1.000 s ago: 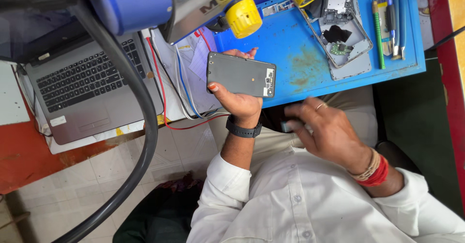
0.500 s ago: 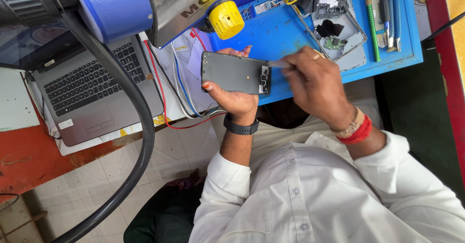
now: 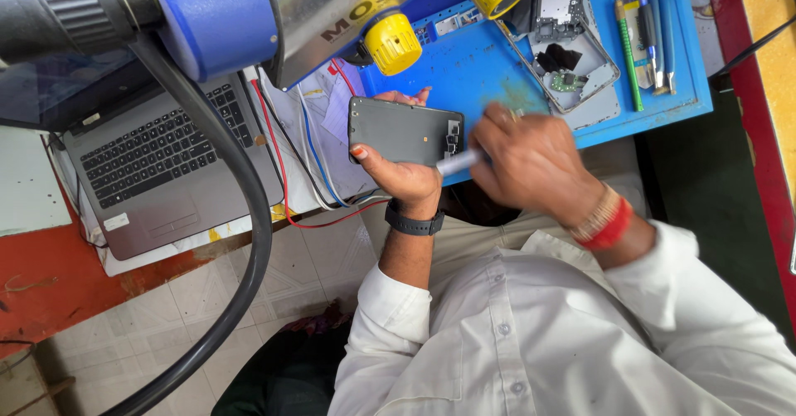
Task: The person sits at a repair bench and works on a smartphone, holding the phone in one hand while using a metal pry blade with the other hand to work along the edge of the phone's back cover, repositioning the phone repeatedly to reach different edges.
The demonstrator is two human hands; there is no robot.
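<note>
Against left hand: grey phone.

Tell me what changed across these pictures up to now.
The right hand came up from the lap to the phone, bringing a slim silver tool whose tip now sits at the phone's camera end. The left hand kept holding the phone back-up over the blue mat; the opened phone frame and laptop stayed put.

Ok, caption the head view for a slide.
Left hand holds a dark grey phone while the right hand works a slim tool at its end, above a blue mat.
</note>
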